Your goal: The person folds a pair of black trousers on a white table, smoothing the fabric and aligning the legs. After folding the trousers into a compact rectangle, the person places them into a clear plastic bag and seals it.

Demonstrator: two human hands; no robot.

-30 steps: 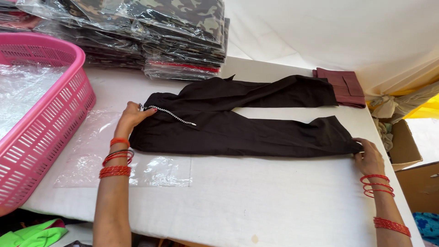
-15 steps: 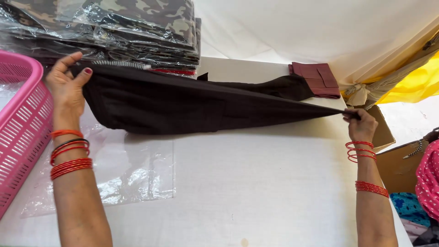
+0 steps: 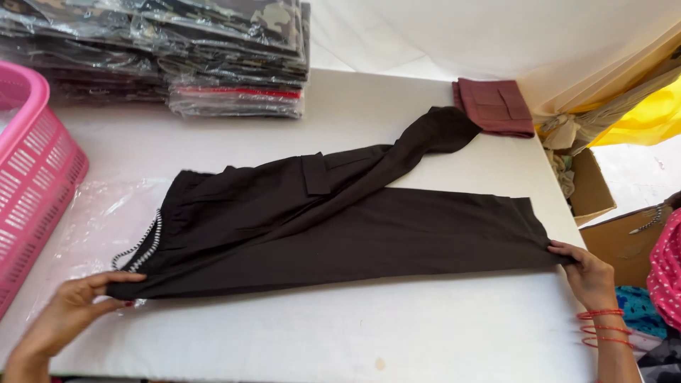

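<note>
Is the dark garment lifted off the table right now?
No, the dark garment lies flat on the white table, with the left hand and right hand at its ends.

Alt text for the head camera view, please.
A person's left hand and right hand hold opposite ends of dark brown cargo trousers laid on a white table. Nearby sit a pink plastic basket, bagged folded clothes and a folded maroon garment.

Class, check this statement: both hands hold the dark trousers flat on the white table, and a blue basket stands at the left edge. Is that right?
Not quite. In the head view the basket is pink, not blue. The rest holds: left hand and right hand hold the dark trousers on the white table.
</note>
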